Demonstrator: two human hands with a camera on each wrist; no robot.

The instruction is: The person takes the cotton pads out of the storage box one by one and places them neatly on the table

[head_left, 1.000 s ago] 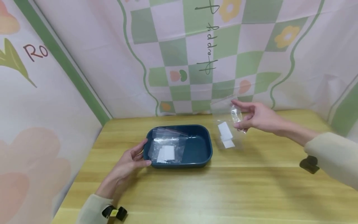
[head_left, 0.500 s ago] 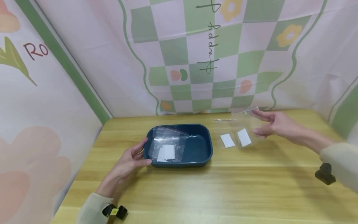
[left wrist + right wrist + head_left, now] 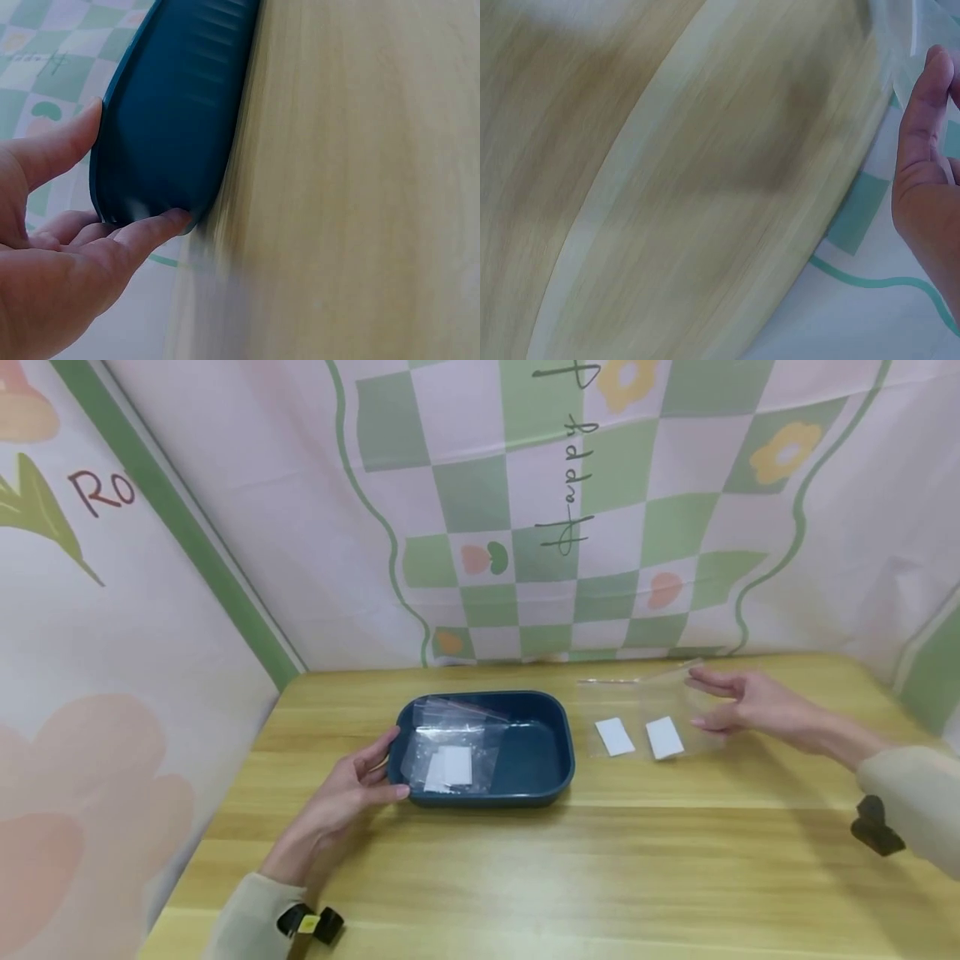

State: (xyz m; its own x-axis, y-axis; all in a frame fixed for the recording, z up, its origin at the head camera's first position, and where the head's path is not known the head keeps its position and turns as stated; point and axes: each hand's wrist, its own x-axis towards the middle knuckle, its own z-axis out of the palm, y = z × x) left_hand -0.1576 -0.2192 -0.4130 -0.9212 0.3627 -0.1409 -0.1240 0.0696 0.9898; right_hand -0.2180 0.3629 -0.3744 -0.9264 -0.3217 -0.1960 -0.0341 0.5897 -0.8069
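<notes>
A dark blue rectangular tray [image 3: 536,758] rests on the wooden table, and my left hand [image 3: 347,793] grips its left end with thumb and fingers spread round the corners. In the left wrist view the thumb and fingertips meet the tray's side [image 3: 169,112]. Clear zip bags [image 3: 442,735] with white cards inside lie in the tray's left part. My right hand [image 3: 761,706] pinches the right edge of another clear zip bag [image 3: 675,697], which holds a white card [image 3: 664,738]. Only part of that bag shows in the right wrist view, at the fingers.
Between the tray and the held bag, a second clear zip bag [image 3: 596,700] with a white card [image 3: 615,737] lies on the table [image 3: 517,877]. A printed curtain [image 3: 465,435] hangs along the table's back edge.
My right hand has moved right and down toward the table with one bag, and the other bag now lies separate from it. My left hand and the tray stay put.
</notes>
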